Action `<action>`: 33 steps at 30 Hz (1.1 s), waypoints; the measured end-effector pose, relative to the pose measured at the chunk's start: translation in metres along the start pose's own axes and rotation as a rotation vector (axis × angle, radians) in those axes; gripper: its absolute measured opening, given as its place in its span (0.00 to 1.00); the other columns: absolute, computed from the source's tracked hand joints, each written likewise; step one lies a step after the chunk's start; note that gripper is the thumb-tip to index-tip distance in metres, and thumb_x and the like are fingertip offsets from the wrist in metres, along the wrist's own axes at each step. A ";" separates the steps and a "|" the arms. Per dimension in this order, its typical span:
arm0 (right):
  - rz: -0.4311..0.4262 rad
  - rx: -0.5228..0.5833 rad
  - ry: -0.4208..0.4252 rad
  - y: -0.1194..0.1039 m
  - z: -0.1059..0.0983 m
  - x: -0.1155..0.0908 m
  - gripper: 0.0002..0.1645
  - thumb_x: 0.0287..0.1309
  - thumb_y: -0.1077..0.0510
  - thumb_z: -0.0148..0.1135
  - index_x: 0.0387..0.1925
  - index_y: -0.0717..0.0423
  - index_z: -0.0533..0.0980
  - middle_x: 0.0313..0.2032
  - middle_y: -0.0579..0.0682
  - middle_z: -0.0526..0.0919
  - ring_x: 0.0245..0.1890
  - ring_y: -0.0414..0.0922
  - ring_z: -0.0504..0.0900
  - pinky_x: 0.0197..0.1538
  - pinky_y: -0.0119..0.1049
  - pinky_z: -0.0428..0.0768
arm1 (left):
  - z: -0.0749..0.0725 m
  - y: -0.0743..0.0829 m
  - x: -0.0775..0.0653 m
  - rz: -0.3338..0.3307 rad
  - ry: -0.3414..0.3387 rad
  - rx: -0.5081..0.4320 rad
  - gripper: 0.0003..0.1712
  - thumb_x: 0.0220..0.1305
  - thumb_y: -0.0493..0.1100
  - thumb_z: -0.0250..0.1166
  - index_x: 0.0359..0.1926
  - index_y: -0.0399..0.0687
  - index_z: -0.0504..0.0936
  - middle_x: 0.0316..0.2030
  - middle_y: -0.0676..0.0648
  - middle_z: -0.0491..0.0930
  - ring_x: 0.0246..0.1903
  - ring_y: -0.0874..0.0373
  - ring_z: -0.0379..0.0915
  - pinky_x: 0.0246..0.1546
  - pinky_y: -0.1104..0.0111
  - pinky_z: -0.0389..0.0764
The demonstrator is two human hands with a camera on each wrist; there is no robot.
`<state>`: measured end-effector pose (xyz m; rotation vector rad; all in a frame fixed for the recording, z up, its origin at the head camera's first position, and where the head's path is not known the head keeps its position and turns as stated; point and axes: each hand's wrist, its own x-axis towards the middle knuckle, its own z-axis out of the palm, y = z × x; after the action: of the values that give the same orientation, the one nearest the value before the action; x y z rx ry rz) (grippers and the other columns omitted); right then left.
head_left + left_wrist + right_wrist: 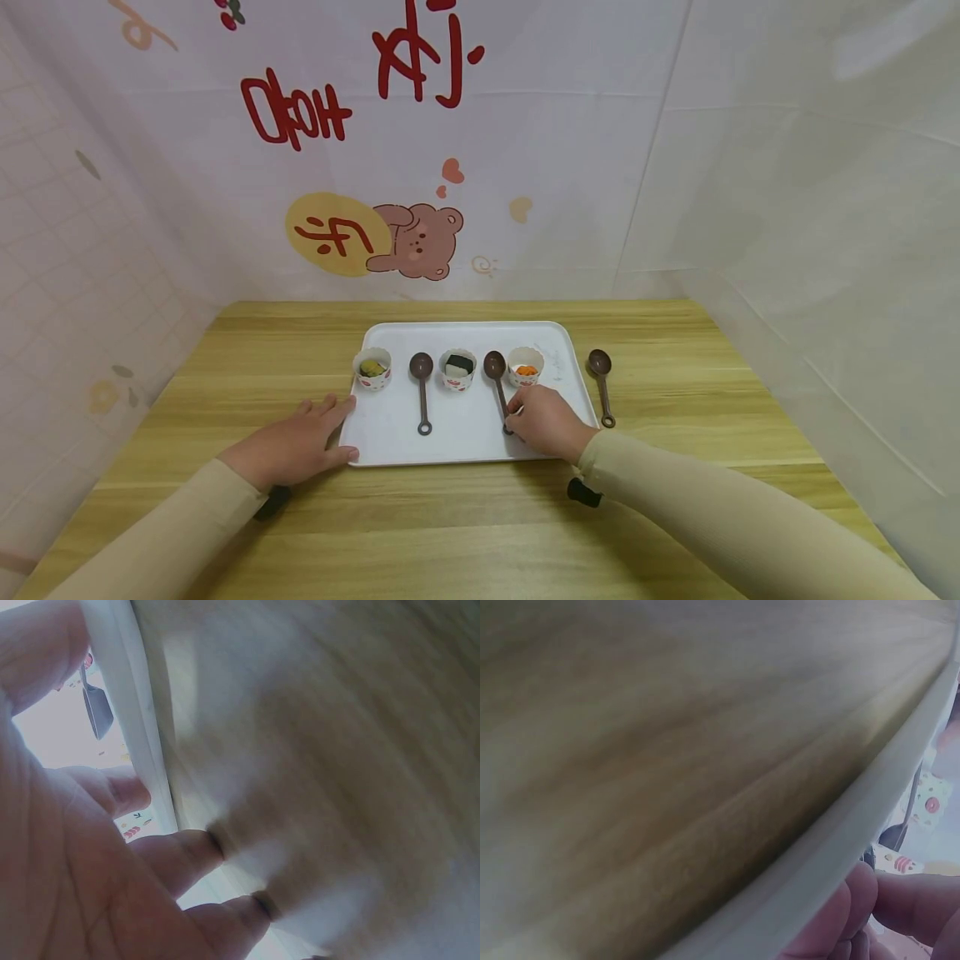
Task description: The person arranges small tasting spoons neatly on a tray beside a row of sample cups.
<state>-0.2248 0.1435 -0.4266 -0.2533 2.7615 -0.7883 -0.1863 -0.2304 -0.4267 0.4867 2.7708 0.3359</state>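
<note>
A white tray [465,446] lies on the table, bearing paper cups and brown spoons. My left hand [292,446] rests at the tray's left edge, thumb on its near corner and fingers spread. With curled fingers, my right hand [551,423] pinches the handle end of a brown spoon [494,365]. That spoon lies between the middle cup [457,382], with a white and black piece in it, and the right cup [525,379], which holds something orange. In the right wrist view the thumb and fingertips [862,889] meet beyond the tray rim.
Left on the tray stands a cup [373,382] with yellow-green and dark contents. Another brown spoon [422,367] lies between it and the middle cup. A third spoon [601,367] is on the wooden table [420,533], right of the tray. Printed white cloth [562,167] hangs behind.
</note>
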 end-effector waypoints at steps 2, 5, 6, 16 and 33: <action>-0.012 -0.023 0.009 0.000 0.002 0.001 0.04 0.65 0.61 0.69 0.38 0.58 0.85 0.34 0.47 0.87 0.26 0.39 0.79 0.29 0.30 0.76 | 0.000 0.000 0.000 0.002 0.002 0.000 0.54 0.71 0.70 0.62 0.81 0.38 0.60 0.75 0.20 0.58 0.71 0.12 0.53 0.63 0.28 0.69; -0.018 -0.052 0.014 -0.001 0.003 0.001 0.03 0.64 0.61 0.70 0.36 0.57 0.85 0.35 0.47 0.86 0.27 0.39 0.79 0.30 0.30 0.75 | 0.000 0.000 0.000 0.005 0.006 0.004 0.53 0.70 0.70 0.63 0.80 0.38 0.60 0.75 0.20 0.59 0.71 0.12 0.54 0.63 0.28 0.69; -0.022 -0.064 0.015 -0.001 0.003 0.001 0.02 0.64 0.61 0.70 0.35 0.57 0.85 0.35 0.47 0.86 0.27 0.39 0.78 0.30 0.30 0.75 | 0.000 0.000 0.000 0.005 0.006 0.005 0.53 0.70 0.70 0.63 0.80 0.38 0.60 0.75 0.20 0.59 0.71 0.12 0.54 0.63 0.28 0.69; -0.021 -0.125 0.009 -0.006 0.003 0.002 0.05 0.64 0.59 0.71 0.32 0.54 0.85 0.31 0.45 0.87 0.29 0.40 0.78 0.33 0.32 0.77 | -0.002 0.002 -0.001 -0.003 0.000 0.004 0.54 0.70 0.70 0.63 0.80 0.38 0.60 0.75 0.20 0.58 0.71 0.13 0.54 0.64 0.28 0.69; -0.055 -0.221 0.032 -0.009 0.006 0.005 0.10 0.64 0.58 0.71 0.25 0.52 0.85 0.25 0.44 0.85 0.25 0.39 0.76 0.31 0.33 0.75 | -0.001 0.000 -0.001 0.011 0.010 0.005 0.54 0.70 0.69 0.63 0.80 0.37 0.60 0.75 0.19 0.59 0.70 0.11 0.53 0.64 0.28 0.68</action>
<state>-0.2269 0.1319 -0.4282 -0.3634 2.8832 -0.5027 -0.1860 -0.2304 -0.4254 0.5033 2.7804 0.3353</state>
